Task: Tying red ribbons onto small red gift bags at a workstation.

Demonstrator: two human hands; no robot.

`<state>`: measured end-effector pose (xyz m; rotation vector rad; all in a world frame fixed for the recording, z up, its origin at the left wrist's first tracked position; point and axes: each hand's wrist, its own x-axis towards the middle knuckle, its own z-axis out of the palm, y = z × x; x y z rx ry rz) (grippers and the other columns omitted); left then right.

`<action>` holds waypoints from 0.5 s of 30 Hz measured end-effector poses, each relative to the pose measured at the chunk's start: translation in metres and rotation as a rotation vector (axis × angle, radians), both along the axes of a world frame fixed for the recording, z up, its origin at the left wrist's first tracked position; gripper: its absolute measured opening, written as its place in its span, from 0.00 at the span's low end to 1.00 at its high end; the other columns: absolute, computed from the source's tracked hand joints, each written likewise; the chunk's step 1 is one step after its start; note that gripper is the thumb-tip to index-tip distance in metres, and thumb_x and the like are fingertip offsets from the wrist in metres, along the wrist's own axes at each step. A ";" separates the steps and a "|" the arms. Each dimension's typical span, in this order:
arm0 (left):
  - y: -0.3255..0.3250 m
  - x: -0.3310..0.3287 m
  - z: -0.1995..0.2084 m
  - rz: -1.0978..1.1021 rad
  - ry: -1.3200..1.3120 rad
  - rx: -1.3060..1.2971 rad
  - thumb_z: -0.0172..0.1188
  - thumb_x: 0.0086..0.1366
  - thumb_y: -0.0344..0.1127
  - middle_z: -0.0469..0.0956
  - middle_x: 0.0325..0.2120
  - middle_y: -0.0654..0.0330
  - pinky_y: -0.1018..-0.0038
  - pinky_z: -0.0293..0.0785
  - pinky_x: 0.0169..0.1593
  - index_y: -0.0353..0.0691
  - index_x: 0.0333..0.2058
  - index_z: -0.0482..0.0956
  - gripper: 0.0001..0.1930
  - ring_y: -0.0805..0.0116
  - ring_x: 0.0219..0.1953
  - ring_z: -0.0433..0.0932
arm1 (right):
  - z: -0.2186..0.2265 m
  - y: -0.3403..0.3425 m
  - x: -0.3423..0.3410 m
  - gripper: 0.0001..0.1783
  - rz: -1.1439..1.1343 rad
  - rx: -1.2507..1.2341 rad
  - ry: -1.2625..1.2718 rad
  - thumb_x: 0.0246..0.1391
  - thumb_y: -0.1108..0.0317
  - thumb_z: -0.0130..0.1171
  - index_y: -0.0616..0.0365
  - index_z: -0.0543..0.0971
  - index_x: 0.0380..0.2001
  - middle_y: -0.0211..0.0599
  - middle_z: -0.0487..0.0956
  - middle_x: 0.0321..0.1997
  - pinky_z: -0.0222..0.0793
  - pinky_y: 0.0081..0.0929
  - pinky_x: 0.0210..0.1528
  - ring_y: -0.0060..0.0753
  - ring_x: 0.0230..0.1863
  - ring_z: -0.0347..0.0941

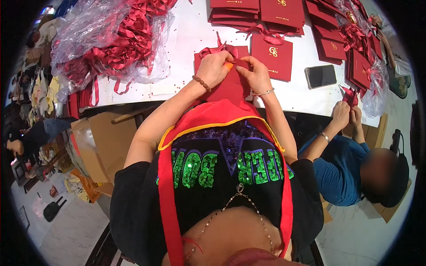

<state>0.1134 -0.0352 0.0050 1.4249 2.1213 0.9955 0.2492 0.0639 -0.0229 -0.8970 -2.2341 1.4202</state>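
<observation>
White-covered tabletop [288, 98] runs across the far side of the work position, with red specks scattered over its left part. At far left, clear plastic wrapping [153, 57] holds a heap of red ribbons [128, 44]; at far right, stacks of red gift bags [235, 17] stand close together.

Subject of inspection: one red gift bag [228, 86], at the near edge of the tabletop in front of the wearer. The left hand [213, 67] is closed on its upper part, just beside a ribbon bow [218, 49]. The right hand [256, 76] pinches the same part from the right; the exact fingertip contact is partly hidden. Another gold-printed bag [271, 58] lies just beyond.

Risks, as judged: uneven pull between the hands could crease the bag or drag the bow crooked. Slack fingers could let the ribbon slip. Overhang at the near edge could bend the lower part against the apron [222, 110]. A wide right-hand sweep could knock the smartphone [320, 76].
</observation>
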 end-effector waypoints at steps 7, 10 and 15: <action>-0.007 0.000 0.015 0.040 0.147 0.118 0.54 0.54 0.32 0.75 0.20 0.54 0.65 0.70 0.33 0.36 0.29 0.75 0.06 0.54 0.28 0.76 | 0.002 0.000 0.001 0.14 -0.023 -0.054 -0.001 0.44 0.69 0.61 0.63 0.75 0.35 0.30 0.75 0.24 0.64 0.18 0.27 0.19 0.25 0.67; -0.008 0.001 0.012 0.012 -0.010 0.019 0.54 0.54 0.32 0.76 0.21 0.53 0.65 0.70 0.32 0.37 0.29 0.75 0.06 0.54 0.28 0.76 | 0.015 -0.002 -0.002 0.16 -0.028 -0.114 -0.048 0.42 0.65 0.61 0.61 0.75 0.36 0.44 0.77 0.30 0.67 0.30 0.36 0.39 0.32 0.73; -0.005 0.003 0.008 -0.016 0.082 -0.033 0.55 0.53 0.34 0.77 0.24 0.51 0.64 0.71 0.33 0.37 0.30 0.76 0.08 0.54 0.28 0.77 | 0.014 -0.003 -0.001 0.16 -0.018 -0.072 -0.040 0.42 0.65 0.60 0.61 0.75 0.35 0.44 0.76 0.30 0.67 0.31 0.35 0.40 0.32 0.73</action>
